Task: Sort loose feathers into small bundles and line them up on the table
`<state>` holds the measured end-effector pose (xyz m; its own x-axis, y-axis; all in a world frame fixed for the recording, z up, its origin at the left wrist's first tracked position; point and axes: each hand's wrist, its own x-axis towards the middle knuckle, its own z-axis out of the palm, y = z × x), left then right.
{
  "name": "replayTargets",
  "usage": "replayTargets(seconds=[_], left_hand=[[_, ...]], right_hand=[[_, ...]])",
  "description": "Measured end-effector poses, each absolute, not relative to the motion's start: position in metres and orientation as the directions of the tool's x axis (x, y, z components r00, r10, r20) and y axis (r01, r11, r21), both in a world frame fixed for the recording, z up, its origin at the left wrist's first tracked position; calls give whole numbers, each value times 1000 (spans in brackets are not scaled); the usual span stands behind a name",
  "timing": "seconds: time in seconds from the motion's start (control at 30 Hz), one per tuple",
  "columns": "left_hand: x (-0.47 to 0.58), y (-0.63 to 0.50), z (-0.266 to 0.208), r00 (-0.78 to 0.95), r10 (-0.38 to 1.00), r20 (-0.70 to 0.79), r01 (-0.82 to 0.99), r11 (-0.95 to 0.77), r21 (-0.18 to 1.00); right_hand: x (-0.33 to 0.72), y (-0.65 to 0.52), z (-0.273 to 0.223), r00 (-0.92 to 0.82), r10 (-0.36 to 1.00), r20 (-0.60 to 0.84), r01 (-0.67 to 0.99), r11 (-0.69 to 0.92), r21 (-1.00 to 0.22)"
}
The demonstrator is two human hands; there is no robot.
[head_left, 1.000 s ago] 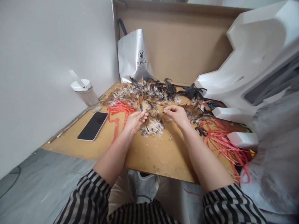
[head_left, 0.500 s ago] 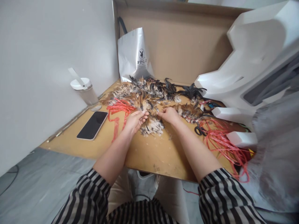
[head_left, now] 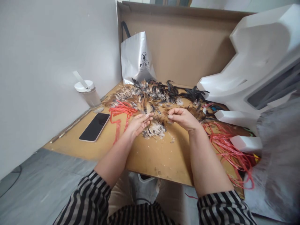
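Observation:
Brown and black feathers (head_left: 144, 101) lie in a loose pile on the table, with a pale, fluffy clump (head_left: 154, 129) at the front. Over the left side of that clump is my left hand (head_left: 140, 124), thumb and forefinger pinched together; what is between them is too small to make out. To its right, just above the table, my right hand (head_left: 184, 119) has thumb and fingertips closed on what looks like a small brown feather. Red plastic strips (head_left: 123, 107) lie left of the feathers.
A phone (head_left: 94, 127) and a lidded cup (head_left: 90, 95) stand on the left. A silver bag (head_left: 134, 59) leans at the back. White foam pieces (head_left: 248, 53) rise on the right, beside a tangle of red strips (head_left: 222, 143). Black feathers (head_left: 193, 93) lie at the back right.
My right hand has moved right, away from my left hand and the front clump. My left hand stays pinched near the clump. The whole view has shifted slightly.

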<state>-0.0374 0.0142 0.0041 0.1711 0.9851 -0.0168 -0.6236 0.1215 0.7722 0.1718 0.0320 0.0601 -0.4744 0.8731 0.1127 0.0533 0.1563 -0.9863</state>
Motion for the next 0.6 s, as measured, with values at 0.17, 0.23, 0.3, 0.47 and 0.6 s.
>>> replayTargets(seconds=[0.17, 0.23, 0.3, 0.47, 0.6], left_hand=[[-36, 6, 9, 350, 937, -11, -585, 228, 778], [-36, 5, 9, 387, 922, -24, -557, 255, 790], [-36, 6, 7, 407, 913, -32, -534, 266, 803], [-36, 6, 6, 421, 906, -46, -492, 271, 827], [-35, 6, 6, 414, 908, -62, -489, 279, 826]], right_hand=[[174, 24, 60, -608, 790, 75, 31, 118, -992], [174, 24, 59, -633, 772, 65, 32, 110, -993], [174, 26, 58, -648, 760, 55, 32, 100, -994], [173, 28, 54, -677, 736, 29, 35, 72, -997], [170, 28, 52, -676, 737, 11, 28, 41, -999]])
